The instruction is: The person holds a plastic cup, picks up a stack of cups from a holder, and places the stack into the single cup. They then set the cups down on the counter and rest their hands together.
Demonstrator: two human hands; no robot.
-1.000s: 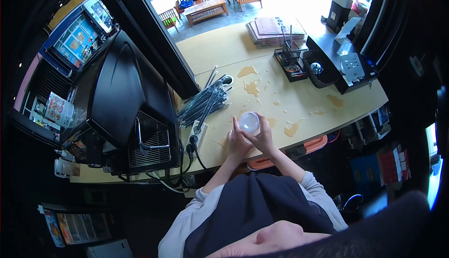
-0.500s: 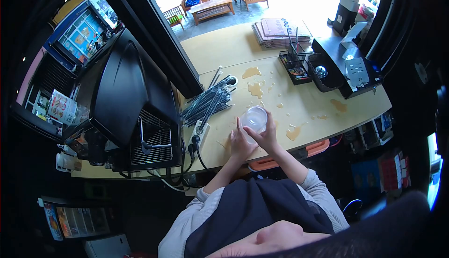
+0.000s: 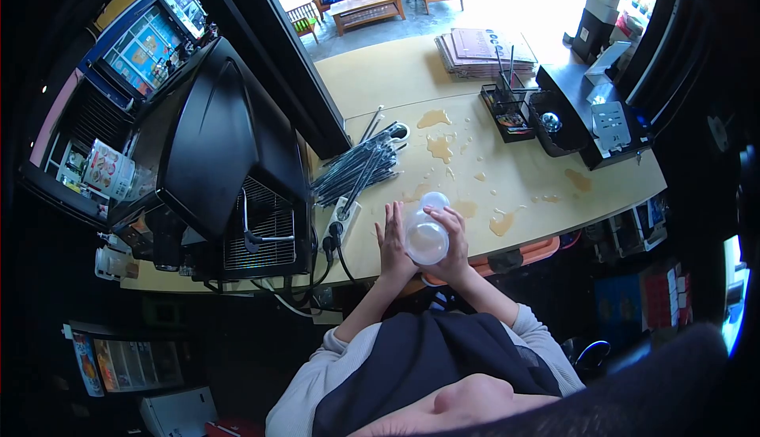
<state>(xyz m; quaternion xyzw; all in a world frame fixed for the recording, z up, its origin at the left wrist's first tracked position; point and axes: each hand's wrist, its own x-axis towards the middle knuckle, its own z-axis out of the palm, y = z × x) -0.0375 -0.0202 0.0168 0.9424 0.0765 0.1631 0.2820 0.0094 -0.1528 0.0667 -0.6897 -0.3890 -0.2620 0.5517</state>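
Note:
A translucent plastic cup (image 3: 427, 241) is held tilted over the near part of the counter, its wide round end turned toward me. My right hand (image 3: 453, 251) wraps around its right side, fingers curled over the top. On the cup's other side, my left hand (image 3: 393, 247) has its fingers stretched out and apart, with the palm edge right at the cup's wall. Brownish liquid puddles (image 3: 439, 149) and small drops lie on the wooden counter (image 3: 380, 223) around and beyond the cup.
Wrapped straws (image 3: 364, 168) and a power strip (image 3: 342, 219) with plugged cables lie left of my hands, beside a black machine (image 3: 210, 136). Farther right stand a black mesh organizer (image 3: 507, 112), a black basket (image 3: 552, 132) and a stack of brownish folders (image 3: 479, 53).
The cup has tipped, its round end swinging down toward me. My left hand has opened off it, fingers now extended, while my right hand keeps its grip.

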